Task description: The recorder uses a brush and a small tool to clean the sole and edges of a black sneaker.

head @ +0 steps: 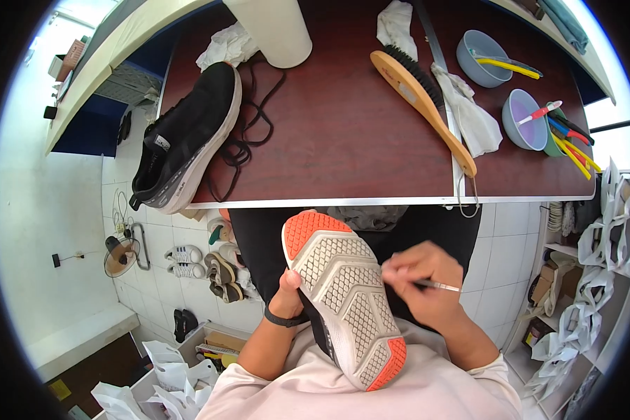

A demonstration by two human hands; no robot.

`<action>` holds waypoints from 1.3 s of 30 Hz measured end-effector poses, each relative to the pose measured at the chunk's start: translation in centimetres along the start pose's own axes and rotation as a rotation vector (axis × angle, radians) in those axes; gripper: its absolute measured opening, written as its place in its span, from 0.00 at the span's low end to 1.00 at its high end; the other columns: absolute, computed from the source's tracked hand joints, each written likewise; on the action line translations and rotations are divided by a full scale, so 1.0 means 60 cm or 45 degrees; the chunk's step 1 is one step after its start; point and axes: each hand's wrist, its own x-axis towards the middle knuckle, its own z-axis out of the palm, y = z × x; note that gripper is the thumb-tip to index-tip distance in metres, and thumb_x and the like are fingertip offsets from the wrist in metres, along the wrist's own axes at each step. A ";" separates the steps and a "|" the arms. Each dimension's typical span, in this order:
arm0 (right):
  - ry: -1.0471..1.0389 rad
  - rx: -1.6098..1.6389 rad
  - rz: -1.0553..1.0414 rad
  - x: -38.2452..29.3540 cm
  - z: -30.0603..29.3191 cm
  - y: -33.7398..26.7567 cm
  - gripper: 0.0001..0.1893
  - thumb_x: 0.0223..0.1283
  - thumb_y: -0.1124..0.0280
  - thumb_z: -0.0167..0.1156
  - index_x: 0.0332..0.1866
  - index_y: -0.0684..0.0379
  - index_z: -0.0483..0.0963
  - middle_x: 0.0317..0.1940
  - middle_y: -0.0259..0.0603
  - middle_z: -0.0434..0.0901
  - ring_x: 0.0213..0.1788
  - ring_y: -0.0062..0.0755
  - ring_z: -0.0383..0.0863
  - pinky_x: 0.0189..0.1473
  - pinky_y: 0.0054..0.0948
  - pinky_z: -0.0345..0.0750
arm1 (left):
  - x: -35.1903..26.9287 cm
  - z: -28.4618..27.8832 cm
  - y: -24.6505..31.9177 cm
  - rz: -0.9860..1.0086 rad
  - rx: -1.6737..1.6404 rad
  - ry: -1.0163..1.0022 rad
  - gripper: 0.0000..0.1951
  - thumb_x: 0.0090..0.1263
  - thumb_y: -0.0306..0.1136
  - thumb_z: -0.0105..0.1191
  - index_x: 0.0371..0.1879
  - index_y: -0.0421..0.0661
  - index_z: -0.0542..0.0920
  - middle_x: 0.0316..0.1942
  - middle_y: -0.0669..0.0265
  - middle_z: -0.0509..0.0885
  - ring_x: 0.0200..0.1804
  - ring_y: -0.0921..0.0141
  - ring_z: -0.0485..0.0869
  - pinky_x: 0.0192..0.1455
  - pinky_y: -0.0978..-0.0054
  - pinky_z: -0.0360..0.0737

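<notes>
My left hand (290,295) grips a sneaker from its left side, thumb on the edge of the sole. The sneaker's sole (349,286) faces up at me, off-white with a diamond tread and orange patches at toe and heel. Its toe points toward the table and its heel rests against my shirt. My right hand (425,281), slightly blurred, holds a slim metal tool (437,285) at the sole's right edge. The tool's working end is hidden by my fingers. On the table's left, the matching black sneaker (194,136) lies beside loose black laces (257,121).
A wooden-handled brush (425,110) lies on the dark red table (325,136) by white cloths (467,115). Farther right stand a grey bowl (483,58), a bowl with purple liquid (525,121) and a green cup (554,144) of tools. A white cylinder (273,31) stands at the back.
</notes>
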 end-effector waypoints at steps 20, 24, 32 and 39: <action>-0.038 -1.287 -0.346 0.244 -0.005 0.162 0.08 0.56 0.75 0.62 0.39 0.58 0.72 0.38 0.39 0.75 0.45 0.39 0.79 0.37 0.36 0.79 | 0.010 -0.008 -0.003 -0.179 -0.348 0.120 0.53 0.60 0.76 0.48 0.70 0.39 0.64 0.70 0.48 0.67 0.71 0.45 0.67 0.66 0.43 0.74; 0.140 -1.212 -0.506 0.251 -0.024 0.126 0.15 0.51 0.76 0.65 0.46 0.57 0.75 0.44 0.40 0.75 0.48 0.41 0.76 0.45 0.38 0.78 | 0.008 -0.014 0.000 -0.086 -0.439 0.089 0.56 0.57 0.81 0.45 0.71 0.39 0.63 0.69 0.49 0.68 0.68 0.44 0.70 0.63 0.43 0.77; 0.055 -1.453 -0.147 0.259 -0.078 0.153 0.32 0.51 0.77 0.67 0.65 0.60 0.68 0.52 0.43 0.75 0.53 0.44 0.76 0.53 0.40 0.78 | 0.000 0.018 0.015 -0.001 -0.386 -0.002 0.60 0.53 0.84 0.43 0.70 0.37 0.62 0.68 0.48 0.67 0.66 0.44 0.72 0.63 0.37 0.74; -0.032 -1.585 -0.208 0.252 -0.099 0.092 0.39 0.47 0.79 0.67 0.70 0.56 0.64 0.48 0.45 0.77 0.47 0.45 0.80 0.43 0.42 0.81 | -0.006 0.018 0.024 0.099 -0.324 -0.010 0.63 0.51 0.82 0.49 0.71 0.33 0.59 0.64 0.37 0.69 0.64 0.40 0.73 0.61 0.40 0.78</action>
